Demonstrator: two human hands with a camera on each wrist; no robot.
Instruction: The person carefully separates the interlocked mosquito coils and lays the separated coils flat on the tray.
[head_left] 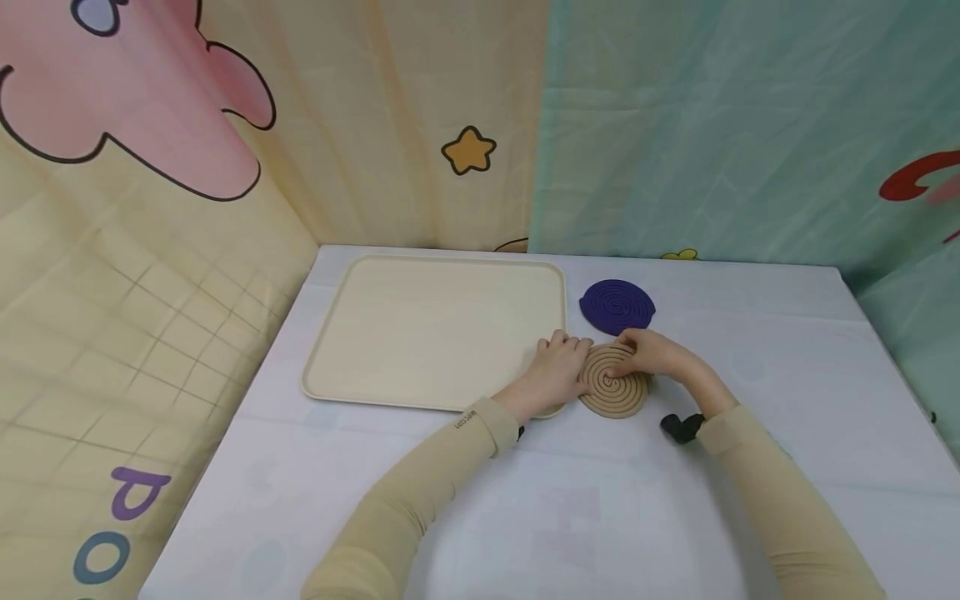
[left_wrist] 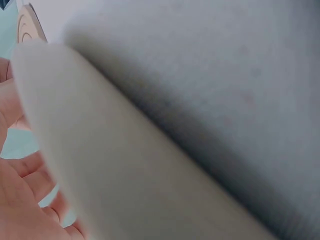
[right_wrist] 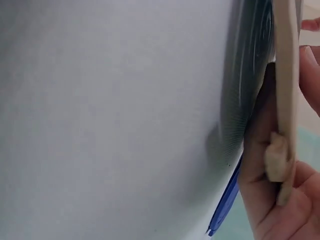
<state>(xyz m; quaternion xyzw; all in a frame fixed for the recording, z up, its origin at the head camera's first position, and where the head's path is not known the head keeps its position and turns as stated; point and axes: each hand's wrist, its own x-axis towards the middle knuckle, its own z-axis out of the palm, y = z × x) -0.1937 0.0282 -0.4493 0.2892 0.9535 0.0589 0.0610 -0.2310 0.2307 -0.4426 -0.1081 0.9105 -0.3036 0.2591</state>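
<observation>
A beige round coaster with spiral grooves is in my right hand, thumb on its top face and fingers beneath. In the right wrist view the coaster stands edge-on, raised off the table, with a dark green grooved disc below it. My left hand reaches over the tray's right edge, its fingertips at the coaster's left rim; whether they grip it is unclear. In the left wrist view this hand has loosely bent fingers, partly hidden by the tray rim. A purple spiral coaster lies behind.
A cream rectangular tray lies left of the coasters, its right edge under my left forearm. White cloth covers the table. Printed curtains hang along the back and left side. A black device sits at my right wrist.
</observation>
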